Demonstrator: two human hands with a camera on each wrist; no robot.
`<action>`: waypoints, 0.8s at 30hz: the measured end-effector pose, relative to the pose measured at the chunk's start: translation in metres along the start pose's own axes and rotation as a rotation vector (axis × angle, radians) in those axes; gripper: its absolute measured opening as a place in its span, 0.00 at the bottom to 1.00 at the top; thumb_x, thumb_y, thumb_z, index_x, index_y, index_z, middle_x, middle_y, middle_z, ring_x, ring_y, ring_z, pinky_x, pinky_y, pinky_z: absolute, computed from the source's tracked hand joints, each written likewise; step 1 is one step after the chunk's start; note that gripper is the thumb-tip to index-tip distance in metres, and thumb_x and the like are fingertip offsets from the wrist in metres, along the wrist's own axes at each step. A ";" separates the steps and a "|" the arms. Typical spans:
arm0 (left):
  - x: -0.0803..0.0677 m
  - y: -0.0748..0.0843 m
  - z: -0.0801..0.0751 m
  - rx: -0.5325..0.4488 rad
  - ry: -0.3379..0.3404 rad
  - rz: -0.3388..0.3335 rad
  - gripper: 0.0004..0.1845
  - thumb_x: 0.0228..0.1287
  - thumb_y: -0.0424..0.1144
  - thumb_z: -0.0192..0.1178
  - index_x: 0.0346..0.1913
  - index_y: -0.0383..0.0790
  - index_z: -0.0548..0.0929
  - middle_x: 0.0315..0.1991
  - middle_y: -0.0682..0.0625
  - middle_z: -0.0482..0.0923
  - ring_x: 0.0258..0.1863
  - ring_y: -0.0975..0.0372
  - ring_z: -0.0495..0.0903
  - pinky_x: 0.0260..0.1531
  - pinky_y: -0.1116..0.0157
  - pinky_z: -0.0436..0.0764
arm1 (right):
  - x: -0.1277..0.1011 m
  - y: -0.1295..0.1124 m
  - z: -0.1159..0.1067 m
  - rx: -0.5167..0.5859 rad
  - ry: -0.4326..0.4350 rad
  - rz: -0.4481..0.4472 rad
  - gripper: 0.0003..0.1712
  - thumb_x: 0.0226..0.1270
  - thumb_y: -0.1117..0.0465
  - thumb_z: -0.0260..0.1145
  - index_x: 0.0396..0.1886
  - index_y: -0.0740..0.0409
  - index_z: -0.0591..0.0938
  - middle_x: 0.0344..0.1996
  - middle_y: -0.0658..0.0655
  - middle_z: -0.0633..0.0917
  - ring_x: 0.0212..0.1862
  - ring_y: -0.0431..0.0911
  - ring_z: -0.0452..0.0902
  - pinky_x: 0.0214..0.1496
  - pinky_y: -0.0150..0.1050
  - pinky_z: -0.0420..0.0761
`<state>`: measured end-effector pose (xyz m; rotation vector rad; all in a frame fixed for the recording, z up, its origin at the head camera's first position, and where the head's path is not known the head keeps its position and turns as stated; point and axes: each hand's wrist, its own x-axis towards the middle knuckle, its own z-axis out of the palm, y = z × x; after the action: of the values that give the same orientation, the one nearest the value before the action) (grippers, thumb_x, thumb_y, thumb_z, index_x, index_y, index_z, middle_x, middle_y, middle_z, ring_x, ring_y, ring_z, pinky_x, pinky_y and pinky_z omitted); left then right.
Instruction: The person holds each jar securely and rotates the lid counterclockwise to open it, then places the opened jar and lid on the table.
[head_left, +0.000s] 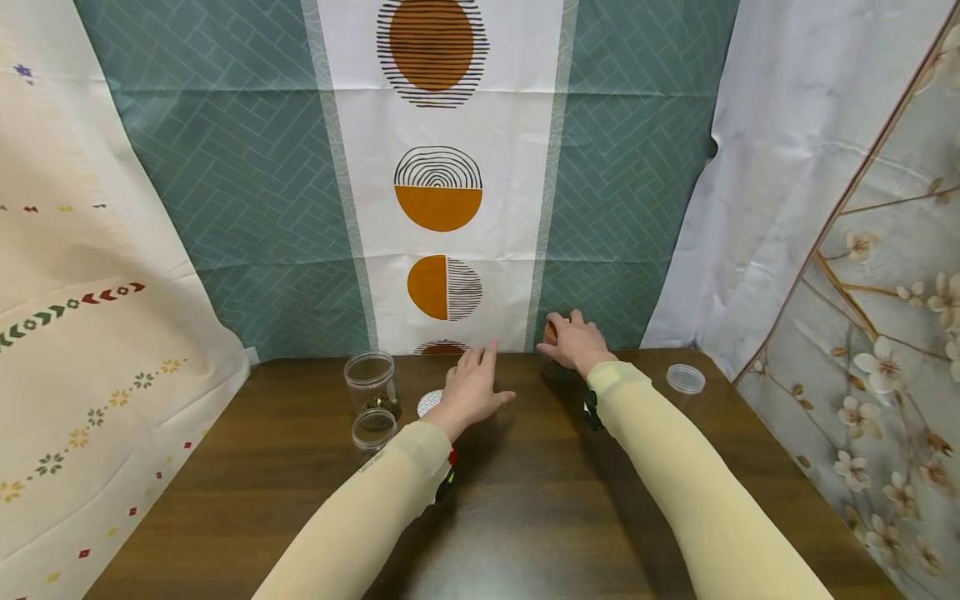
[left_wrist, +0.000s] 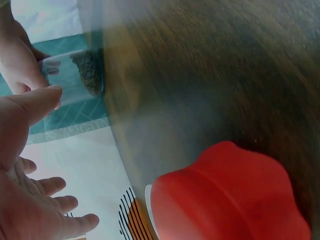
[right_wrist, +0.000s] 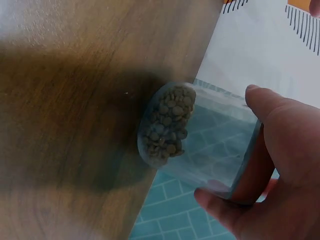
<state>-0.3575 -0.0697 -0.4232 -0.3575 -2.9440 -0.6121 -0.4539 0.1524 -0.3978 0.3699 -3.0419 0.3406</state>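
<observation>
My right hand (head_left: 576,343) grips a clear jar (right_wrist: 215,135) from above, at the back edge of the table. Small brown discs like lentils (right_wrist: 167,120) lie in the jar's bottom. An orange-brown piece (head_left: 551,333) shows at the jar's top, partly covered by my fingers. To the left, my left hand (head_left: 472,387) is held over the table with fingers spread and nothing in them. Below that hand is a red, wavy-edged thing (left_wrist: 225,195), mostly hidden by my arm in the head view. A white patterned disc (head_left: 430,402) lies just left of the hand.
Left of my left hand stands a tall clear jar (head_left: 370,383) with some dark bits inside. A shorter clear container (head_left: 374,430) is in front of it. Another clear container (head_left: 686,379) is at the back right. Cloth hangs (head_left: 630,208) behind the wooden table (head_left: 540,508).
</observation>
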 end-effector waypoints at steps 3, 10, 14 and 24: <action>0.000 -0.001 0.000 -0.076 0.002 0.004 0.56 0.71 0.55 0.76 0.89 0.40 0.54 0.84 0.35 0.61 0.83 0.40 0.61 0.77 0.39 0.65 | -0.003 0.000 -0.001 0.024 -0.008 0.000 0.42 0.81 0.39 0.68 0.84 0.52 0.68 0.67 0.74 0.70 0.58 0.71 0.76 0.62 0.64 0.80; -0.002 -0.005 0.001 -0.275 -0.019 0.001 0.57 0.72 0.53 0.76 0.90 0.38 0.52 0.87 0.35 0.56 0.84 0.41 0.59 0.78 0.42 0.66 | -0.014 0.000 0.000 0.082 0.000 -0.021 0.42 0.79 0.39 0.71 0.82 0.51 0.71 0.61 0.71 0.72 0.52 0.66 0.77 0.56 0.61 0.81; -0.004 -0.007 0.001 -0.341 -0.028 -0.005 0.57 0.73 0.53 0.76 0.90 0.37 0.52 0.87 0.36 0.55 0.85 0.43 0.59 0.79 0.44 0.65 | -0.022 -0.001 0.000 0.127 0.022 -0.029 0.41 0.78 0.39 0.71 0.81 0.52 0.72 0.57 0.68 0.73 0.48 0.62 0.79 0.52 0.57 0.82; -0.011 -0.008 0.000 -0.597 -0.069 -0.049 0.56 0.72 0.51 0.77 0.90 0.39 0.52 0.87 0.34 0.53 0.84 0.42 0.60 0.79 0.40 0.63 | -0.035 -0.003 0.002 0.207 0.032 -0.042 0.41 0.79 0.38 0.70 0.81 0.51 0.71 0.57 0.67 0.72 0.45 0.58 0.80 0.48 0.53 0.82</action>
<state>-0.3485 -0.0787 -0.4283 -0.3579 -2.7728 -1.5117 -0.4190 0.1569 -0.4025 0.4344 -2.9698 0.6543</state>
